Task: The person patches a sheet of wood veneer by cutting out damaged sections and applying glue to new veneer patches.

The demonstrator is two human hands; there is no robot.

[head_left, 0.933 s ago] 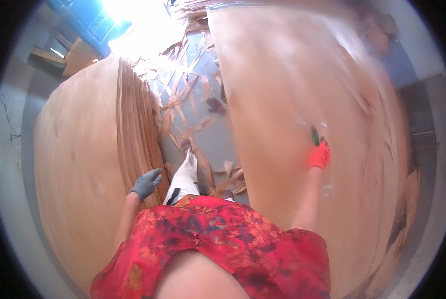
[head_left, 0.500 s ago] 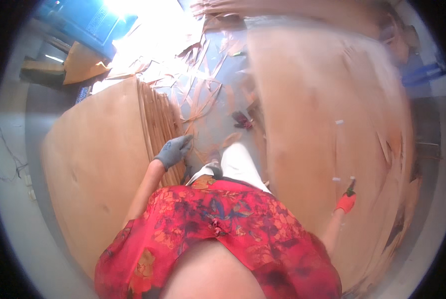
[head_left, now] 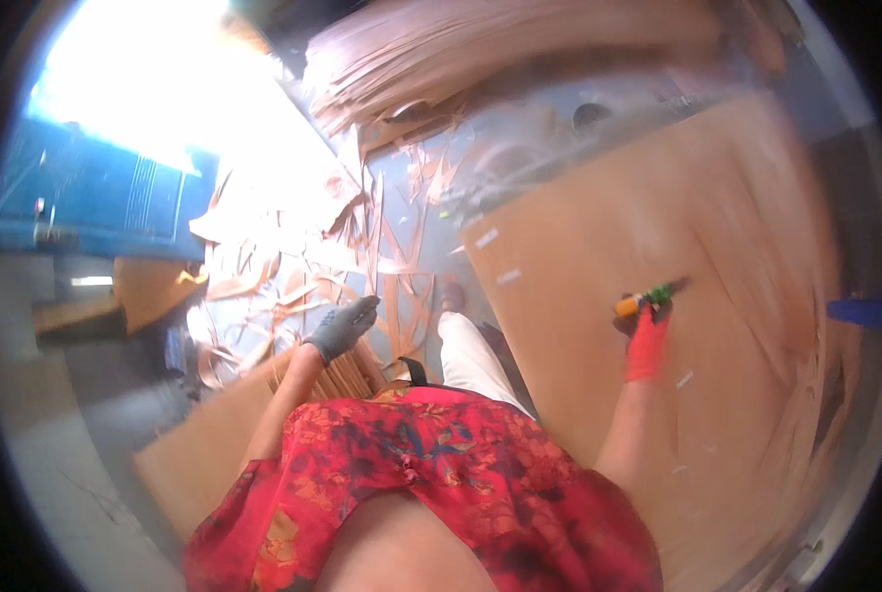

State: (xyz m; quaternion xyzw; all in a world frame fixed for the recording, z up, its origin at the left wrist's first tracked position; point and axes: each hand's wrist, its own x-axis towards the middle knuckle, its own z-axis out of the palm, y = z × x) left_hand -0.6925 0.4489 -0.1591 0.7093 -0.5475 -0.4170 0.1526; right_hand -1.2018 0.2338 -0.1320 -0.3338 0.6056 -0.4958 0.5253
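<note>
My right hand (head_left: 646,340), in an orange-red glove with dark fingers, is wrapped round a yellow-and-green-handled knife (head_left: 658,295). Its narrow dark tip points right, above a large wood veneer sheet (head_left: 569,395) on the right. Small white tape pieces (head_left: 509,277) lie on that sheet. My left hand (head_left: 338,331) wears a grey glove with dark fingertips. It is held out over a stack of veneer sheets (head_left: 214,429) at the lower left, fingers loosely stretched and nothing visible in them.
Torn veneer strips (head_left: 263,281) litter the floor ahead. A long pile of veneer (head_left: 500,49) lies at the far side. A blue cabinet-like box (head_left: 96,187) stands at the far left near an orange-yellow piece (head_left: 155,293). Bright glare washes out the upper left.
My view has turned and moved forward, so both stacks appear shifted. My right hand, with the knife, has moved farther ahead and inward over the sheet. My left hand is still held out.
</note>
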